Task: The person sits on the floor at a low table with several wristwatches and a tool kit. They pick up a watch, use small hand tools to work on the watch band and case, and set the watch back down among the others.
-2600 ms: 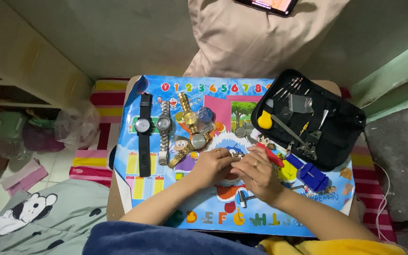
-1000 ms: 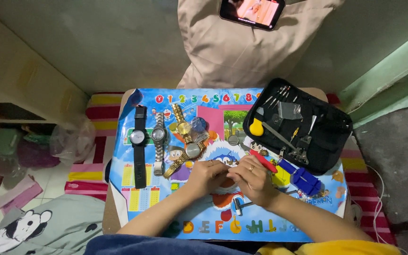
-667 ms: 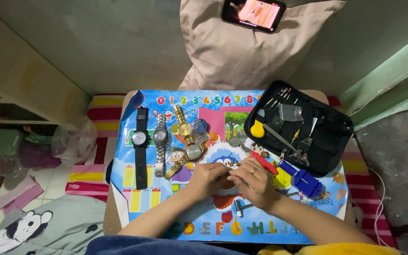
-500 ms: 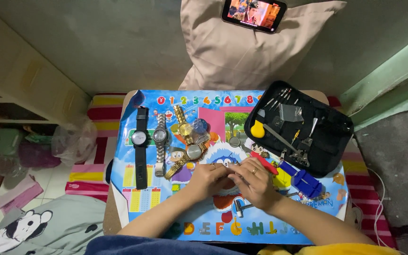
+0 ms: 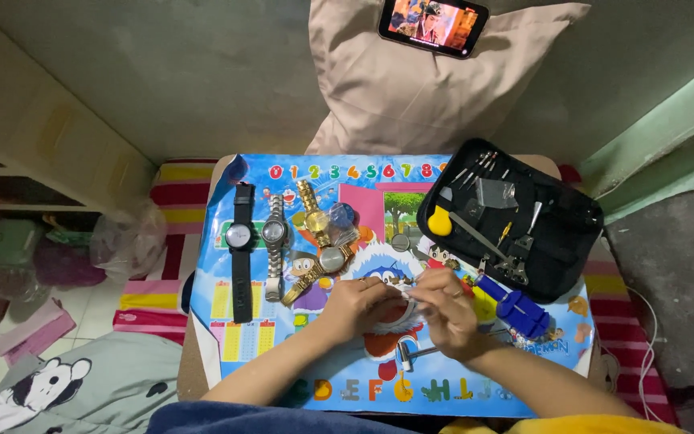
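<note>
My left hand point(image 5: 357, 305) and my right hand point(image 5: 446, 312) meet over the middle of a colourful children's mat point(image 5: 299, 173) on a small table. Their fingertips close together on a small pale object point(image 5: 408, 296), which the fingers mostly hide. Left of my hands several wristwatches lie in a row: a black-strap watch point(image 5: 239, 238), a silver watch point(image 5: 273, 239) and two gold watches point(image 5: 316, 219), point(image 5: 328, 262). A small hammer point(image 5: 404, 358) lies just below my hands. A blue tool point(image 5: 521, 310) lies to the right of my right hand.
An open black tool case point(image 5: 572, 221) with thin metal tools and a yellow piece point(image 5: 439, 222) sits at the table's right back. Behind the table a beige pillow point(image 5: 411, 88) props a lit phone point(image 5: 433, 18). Striped cloth and clutter lie on the left.
The camera has tilted up, so more of the pillow and phone shows. My hands stay joined at the same spot on the mat, with only small finger shifts.
</note>
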